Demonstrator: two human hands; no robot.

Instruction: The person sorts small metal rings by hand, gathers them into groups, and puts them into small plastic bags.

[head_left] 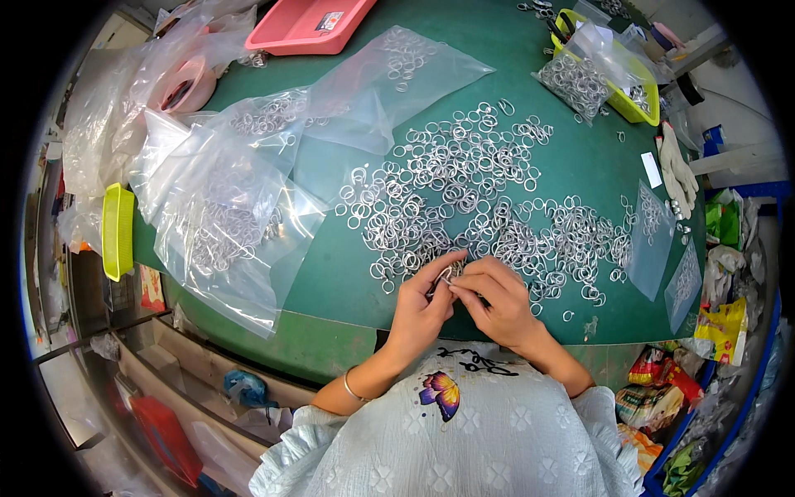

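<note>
A person's left hand and right hand meet above the near edge of a green table, fingertips pinched on metal rings, their exact number partly hidden by the fingers. Just beyond, a wide loose pile of thin, round, silver-gray rings covers the middle of the table, many overlapping. To the left, a large clear bag holds a heap of similar rings, its crumpled plastic overlapping other bags. Near the right edge, two small bags lie with rings inside, a pale glove just beyond. Farther back, a flat bag holds scattered rings. At far right, a packed bag of rings sits beside a yellow-green basket containing plastic and metal pieces; at far left rests a pink tray.
</note>
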